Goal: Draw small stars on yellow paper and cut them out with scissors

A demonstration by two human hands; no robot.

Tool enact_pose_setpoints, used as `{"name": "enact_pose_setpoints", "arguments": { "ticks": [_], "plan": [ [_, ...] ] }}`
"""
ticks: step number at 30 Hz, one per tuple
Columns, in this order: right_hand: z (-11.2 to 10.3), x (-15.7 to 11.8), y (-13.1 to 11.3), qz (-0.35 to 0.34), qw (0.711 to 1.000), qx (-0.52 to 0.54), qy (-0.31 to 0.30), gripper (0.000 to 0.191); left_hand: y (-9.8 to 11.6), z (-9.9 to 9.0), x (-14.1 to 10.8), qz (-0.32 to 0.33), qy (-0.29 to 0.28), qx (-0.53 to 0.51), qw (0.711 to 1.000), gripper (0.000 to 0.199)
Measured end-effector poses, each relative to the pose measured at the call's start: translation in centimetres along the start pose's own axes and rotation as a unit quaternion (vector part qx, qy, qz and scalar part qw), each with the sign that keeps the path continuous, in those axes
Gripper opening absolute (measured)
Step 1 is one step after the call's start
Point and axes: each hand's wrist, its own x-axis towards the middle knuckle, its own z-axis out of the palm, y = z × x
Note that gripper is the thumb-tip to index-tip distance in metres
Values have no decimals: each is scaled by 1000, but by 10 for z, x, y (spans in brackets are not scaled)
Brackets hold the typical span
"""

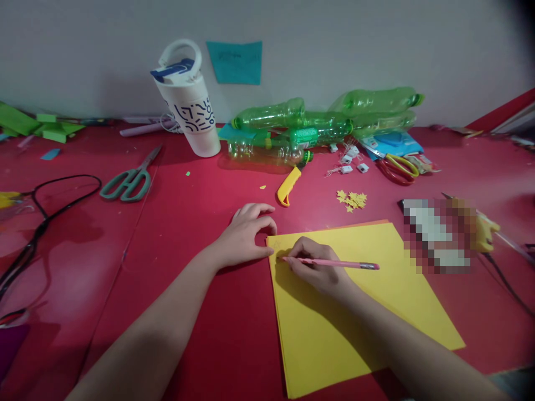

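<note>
Two bare forearms (163, 312) reach up from the bottom edge of the head camera's view, one from the lower left and one from the lower right, angling towards each other near the centre of the frame. Beneath them spreads a red tabletop (225, 340).

At centre, the left hand (246, 236) rests palm down on the table, its grip released and holding nothing. Its fingers are spread and gently curved, pointing right, with the thumb stretched to the upper left corner of a stack of yellow paper (321, 345). That stack lies slightly askew from the centre to the lower right, an orange sheet (355, 225) peeking out along its top edge.

Over the upper left part of the paper, the right hand (315, 264) lies on its side, wrist resting, fingers bent in a writing grasp around a pink pencil (346, 263). The pencil slants almost flat, point to the left, eraser end to the right. Just above its point is a small, faint star outline (276, 244).

Beyond the paper sit a cluster of small yellow stars (353, 200) and a yellow cutter (289, 186). Green-handled scissors (139, 172) lie at upper left, near a white tumbler (190, 114); green plastic bottles (271, 115) lie at upper centre.
</note>
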Motion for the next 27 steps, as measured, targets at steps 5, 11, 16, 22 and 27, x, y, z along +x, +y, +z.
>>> {"name": "enact_pose_setpoints", "arguments": {
  "ticks": [5, 11, 16, 22, 27],
  "plan": [
    [1, 0, -1, 16, 1000, 8, 16, 12, 0, 0, 0, 2, -1, -2, 1000, 18],
    [1, 0, -2, 13, 1000, 4, 27, 13, 0, 0, 0, -1, -2, 0, 1000, 18],
    [0, 0, -2, 23, 1000, -2, 19, 13, 1, -1, 0, -3, -5, -4, 1000, 17],
    [1, 0, -3, 16, 999, -13, 24, 11, 1, -1, 0, -4, -5, -6, 1000, 17],
    [1, -1, -5, 17, 999, -31, 31, 10, 2, -1, 0, -4, -4, -6, 1000, 17]
  ]
}}
